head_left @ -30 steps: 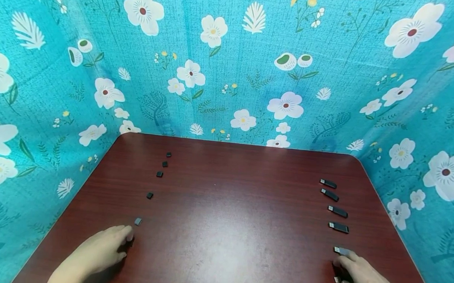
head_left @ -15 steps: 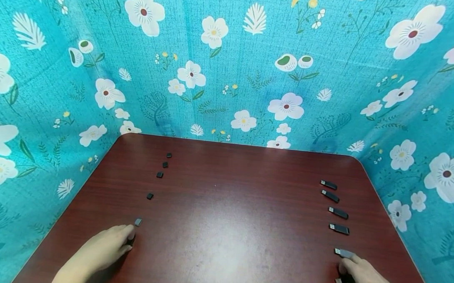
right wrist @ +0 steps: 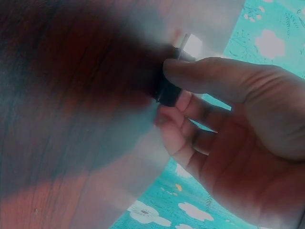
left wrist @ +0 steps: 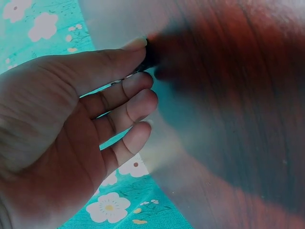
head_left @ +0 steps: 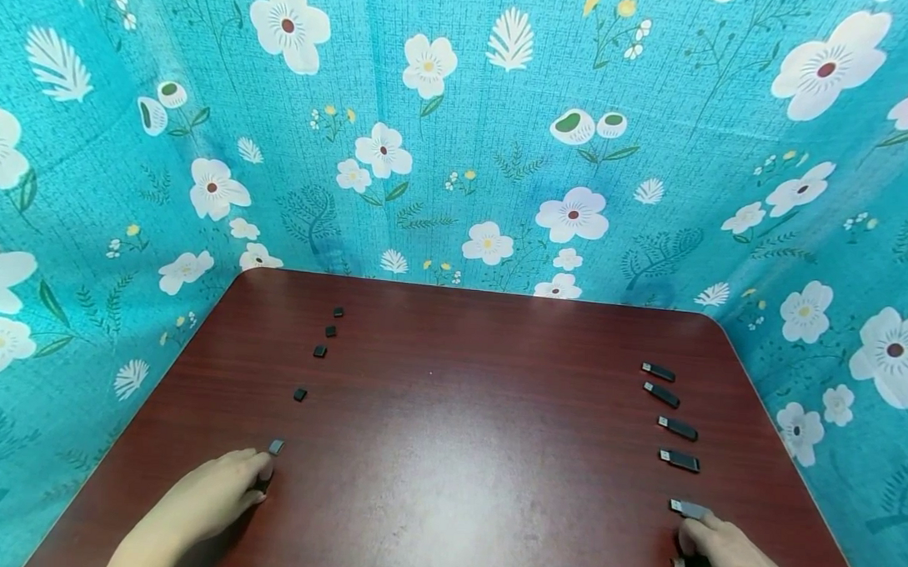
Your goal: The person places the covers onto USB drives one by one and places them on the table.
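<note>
My left hand is low on the table's left side, and in the left wrist view the thumb and fingertips of the hand pinch a small black cap, mostly hidden. Just beyond it lies a grey cap. At the lower right my right hand holds a black USB stick, its metal plug pointing left. The right wrist view shows the thumb and fingers of the hand pinching the stick's black body. A grey USB stick touches or nearly touches this hand's fingers.
Several black caps, one of them nearest the grey cap, run in a line up the left of the dark red table. Several black USB sticks, the nearest, line the right side. A blue flowered cloth hangs around the table.
My left fingers have closed in slightly around the black cap and shifted a little to the right. My right hand has moved slightly right and down, with little change in the last half second.
</note>
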Demonstrator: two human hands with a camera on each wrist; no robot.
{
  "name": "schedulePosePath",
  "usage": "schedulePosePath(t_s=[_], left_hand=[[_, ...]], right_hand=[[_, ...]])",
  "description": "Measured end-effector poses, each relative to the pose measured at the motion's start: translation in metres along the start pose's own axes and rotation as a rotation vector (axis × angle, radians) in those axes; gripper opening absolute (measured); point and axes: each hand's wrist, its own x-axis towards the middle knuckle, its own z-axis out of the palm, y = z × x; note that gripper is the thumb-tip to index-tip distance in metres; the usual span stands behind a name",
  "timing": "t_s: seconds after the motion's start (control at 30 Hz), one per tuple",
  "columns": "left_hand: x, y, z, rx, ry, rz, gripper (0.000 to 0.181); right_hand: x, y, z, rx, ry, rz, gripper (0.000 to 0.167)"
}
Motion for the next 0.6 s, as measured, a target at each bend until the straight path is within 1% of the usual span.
schedulePosePath(t_s=[0.07, 0.17, 0.27, 0.33, 0.43, 0.53, 0.6], left_hand=[[0.000, 0.000, 0.000, 0.008, 0.008, 0.013, 0.029], [-0.001, -0.002, 0.001, 0.006, 0.031, 0.048, 0.033], [-0.001, -0.002, 0.001, -0.018, 0.036, 0.069, 0.035], [0.000, -0.002, 0.000, -0.030, 0.036, 0.076, 0.036], [0.003, 0.001, -0.001, -0.041, 0.079, 0.112, 0.037], [0.009, 0.007, -0.003, -0.053, 0.120, 0.136, 0.038], [0.015, 0.012, -0.004, -0.063, 0.130, 0.140, 0.036]], right_hand=[[0.001, 0.000, 0.001, 0.042, -0.015, -0.003, 0.024], [0.002, 0.000, 0.001, 0.090, -0.039, 0.000, 0.024], [0.003, -0.001, -0.001, 0.088, -0.034, -0.007, 0.023], [0.003, -0.004, -0.003, 0.063, -0.009, -0.009, 0.021], [0.004, -0.010, -0.005, -0.007, 0.063, -0.008, 0.020], [0.005, -0.018, -0.005, -0.062, 0.144, 0.005, 0.016], [0.007, -0.023, -0.005, -0.085, 0.186, 0.017, 0.014]])
